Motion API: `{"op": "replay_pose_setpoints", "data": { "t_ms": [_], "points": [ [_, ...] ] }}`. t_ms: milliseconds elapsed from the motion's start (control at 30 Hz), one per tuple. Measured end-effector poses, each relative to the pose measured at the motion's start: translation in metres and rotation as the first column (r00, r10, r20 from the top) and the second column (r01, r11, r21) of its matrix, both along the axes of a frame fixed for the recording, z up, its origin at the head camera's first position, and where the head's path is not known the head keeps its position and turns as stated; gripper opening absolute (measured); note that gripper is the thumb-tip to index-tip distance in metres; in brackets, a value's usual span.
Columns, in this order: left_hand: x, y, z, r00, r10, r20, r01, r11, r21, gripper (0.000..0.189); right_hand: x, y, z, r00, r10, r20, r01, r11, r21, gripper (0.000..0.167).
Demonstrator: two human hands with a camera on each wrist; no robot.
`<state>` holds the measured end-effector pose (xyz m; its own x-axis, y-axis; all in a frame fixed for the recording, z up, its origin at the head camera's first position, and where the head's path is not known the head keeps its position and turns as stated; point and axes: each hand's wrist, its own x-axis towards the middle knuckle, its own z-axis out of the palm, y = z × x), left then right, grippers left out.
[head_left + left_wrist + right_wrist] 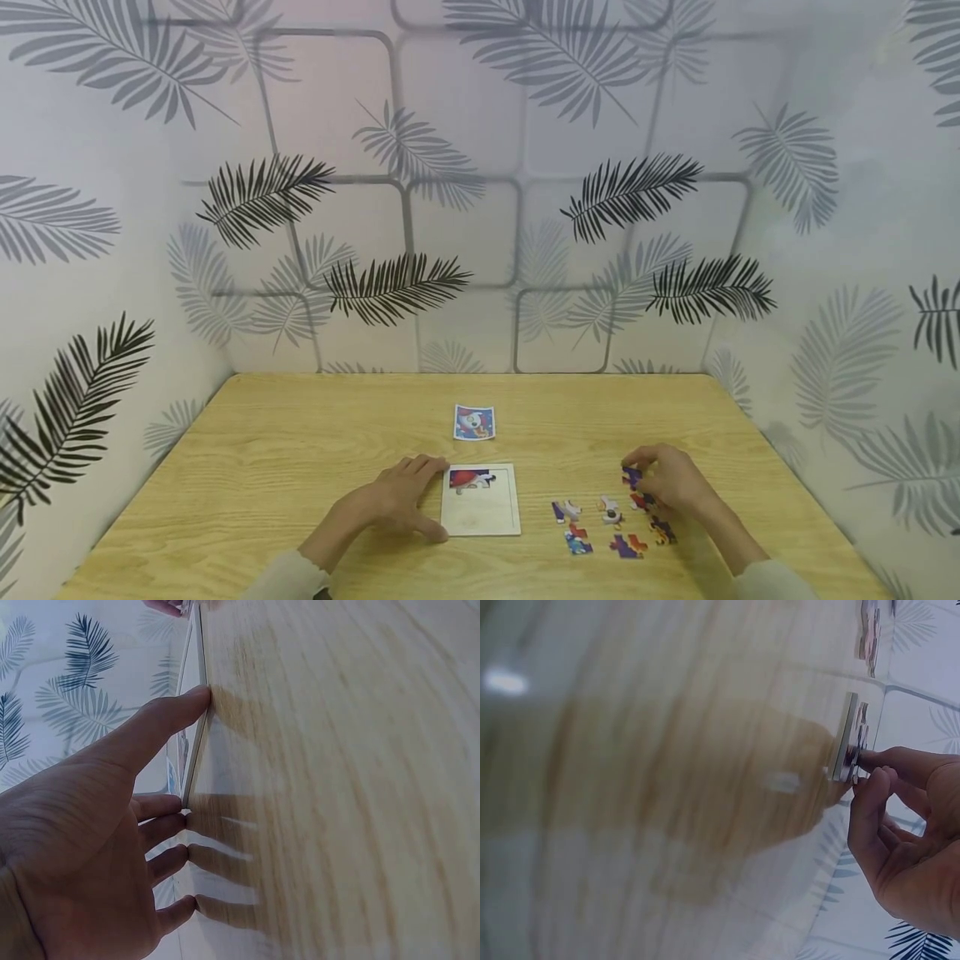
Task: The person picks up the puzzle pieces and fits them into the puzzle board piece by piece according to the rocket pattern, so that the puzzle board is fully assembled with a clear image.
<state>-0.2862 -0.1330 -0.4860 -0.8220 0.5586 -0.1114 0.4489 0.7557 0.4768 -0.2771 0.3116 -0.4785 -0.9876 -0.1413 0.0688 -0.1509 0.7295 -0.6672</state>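
Observation:
A square white puzzle board (480, 512) lies on the table, with a few joined pieces (468, 479) showing red and purple in its upper left. My left hand (401, 496) rests at the board's left side, its fingers spread; the thumb touches the edge in the left wrist view, where the other fingertips rest on the table. To the right, my right hand (670, 479) pinches a purple puzzle piece (632, 477) between thumb and fingers, low over the table. Beneath that hand, a red and dark piece (642, 501) is partly covered.
Several loose puzzle pieces, among them a white one (610, 510), a blue and red one (577, 542) and a purple and orange one (628, 547), lie between the board and my right hand. A small picture card (474, 423) lies behind the board. Patterned walls enclose the wooden table (337, 417).

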Motion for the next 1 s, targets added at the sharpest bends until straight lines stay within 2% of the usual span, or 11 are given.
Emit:
{"op": "replay_pose_setpoints", "data": {
  "t_ms": [200, 500, 700, 867, 1000],
  "points": [
    [-0.003, -0.003, -0.005, 1.0, -0.013, 0.005, 0.013, 1.0, 0.019, 0.1, 0.002, -0.002, 0.002, 0.999, -0.019, 0.038, 0.019, 1.0, -0.006, 0.039],
    [0.009, 0.0, 0.013, 0.999, -0.019, 0.036, 0.019, 1.0, 0.011, 0.098, 0.003, -0.003, 0.002, 0.999, -0.026, 0.042, 0.025, 1.0, 0.016, 0.035],
    [0.013, 0.001, 0.017, 0.999, -0.025, 0.023, 0.026, 0.999, -0.019, 0.096, 0.004, -0.005, 0.001, 0.996, -0.044, 0.071, 0.045, 0.999, -0.014, 0.036],
    [0.012, 0.001, 0.017, 0.999, -0.02, 0.026, 0.02, 1.0, -0.013, 0.097, 0.002, -0.007, 0.004, 0.999, -0.025, 0.047, 0.026, 0.999, -0.019, 0.035],
    [0.008, 0.0, 0.016, 1.0, -0.028, 0.015, 0.028, 0.999, -0.021, 0.098, 0.001, -0.009, 0.008, 1.0, 0.025, -0.011, -0.025, 1.0, -0.012, 0.032]
  ]
}}
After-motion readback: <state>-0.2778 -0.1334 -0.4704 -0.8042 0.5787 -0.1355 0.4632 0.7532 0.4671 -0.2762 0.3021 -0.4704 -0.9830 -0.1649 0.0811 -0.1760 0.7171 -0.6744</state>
